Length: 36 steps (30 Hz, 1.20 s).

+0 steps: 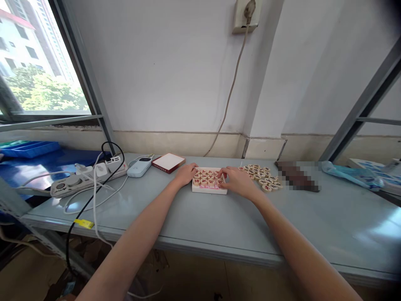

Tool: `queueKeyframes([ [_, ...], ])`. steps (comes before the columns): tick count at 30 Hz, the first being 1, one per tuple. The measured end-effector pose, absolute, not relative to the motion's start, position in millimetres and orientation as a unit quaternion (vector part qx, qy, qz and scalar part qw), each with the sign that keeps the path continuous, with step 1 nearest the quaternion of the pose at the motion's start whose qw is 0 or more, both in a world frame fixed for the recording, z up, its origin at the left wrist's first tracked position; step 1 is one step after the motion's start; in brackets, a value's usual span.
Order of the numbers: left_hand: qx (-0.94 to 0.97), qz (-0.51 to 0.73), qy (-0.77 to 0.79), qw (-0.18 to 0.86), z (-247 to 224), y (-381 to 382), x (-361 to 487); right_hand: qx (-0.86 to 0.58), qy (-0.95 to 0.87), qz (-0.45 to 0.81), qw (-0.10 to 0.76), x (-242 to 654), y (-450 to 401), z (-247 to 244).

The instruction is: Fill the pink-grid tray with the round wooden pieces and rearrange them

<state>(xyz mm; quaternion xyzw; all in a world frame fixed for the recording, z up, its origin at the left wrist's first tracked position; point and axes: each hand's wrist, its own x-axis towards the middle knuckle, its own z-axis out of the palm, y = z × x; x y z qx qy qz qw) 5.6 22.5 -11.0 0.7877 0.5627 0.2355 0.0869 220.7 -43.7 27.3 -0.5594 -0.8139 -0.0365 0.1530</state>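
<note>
- Head view, the only one. A white box (209, 191) sits mid-table (188, 221), round cream discs with red characters standing in rows inside it; a pinkish strip shows along its near side.
- Left hand (186, 173): fingers at the box's left side. Clasping or merely resting, I can't tell.
- Right hand (237, 180): thumb and fingers curled over the right end, bracketing the discs there. Whether the grip is closed on one, I can't tell from here.
- Loose discs (263, 175) lie just right of the box, beyond that hand.
- Far left of the box, a red-sided tray with a white face (168, 162); farther left, a pale device (139, 167) and a power strip (89, 179) trailing cables.
- To do this well, I'd judge: left hand steadying the box wall, right fingertips light on a disc's rim, lowering it straight and level so neighbours don't tip. Keep that wrist high, clear of the loose pieces.
</note>
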Motion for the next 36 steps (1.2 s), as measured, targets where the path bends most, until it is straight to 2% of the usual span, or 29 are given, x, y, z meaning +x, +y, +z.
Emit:
queueKeyframes([
  [5,0.788,0.238,0.561,0.09,-9.6,20.6,5.6,-0.563,-0.815,-0.038,0.134,218.0,-44.8,30.0],
  [9,0.787,0.234,0.565,0.083,-8.8,20.1,5.8,-0.575,-0.802,0.003,0.162,233.0,-40.6,37.9],
  [13,0.784,0.224,0.575,0.075,-9.5,21.8,6.4,-0.68,-0.705,0.007,0.202,262.8,-36.0,46.5],
  [16,0.781,0.223,0.579,0.07,-10.6,23.0,6.5,-0.754,-0.644,-0.057,0.118,279.3,-33.2,42.9],
  [19,0.784,0.225,0.574,0.072,-10.8,22.5,6.5,-0.775,-0.629,-0.056,0.037,285.4,-30.7,34.0],
  [24,0.783,0.222,0.575,0.08,-7.9,19.1,7.2,-0.761,-0.641,-0.091,0.028,284.5,-30.9,31.4],
  [31,0.785,0.219,0.574,0.081,-7.6,19.1,6.5,-0.723,-0.689,-0.034,0.022,274.6,-36.1,40.0],
  [36,0.784,0.221,0.574,0.081,-8.3,19.3,6.1,-0.642,-0.763,-0.012,0.071,272.5,-35.1,34.0],
])
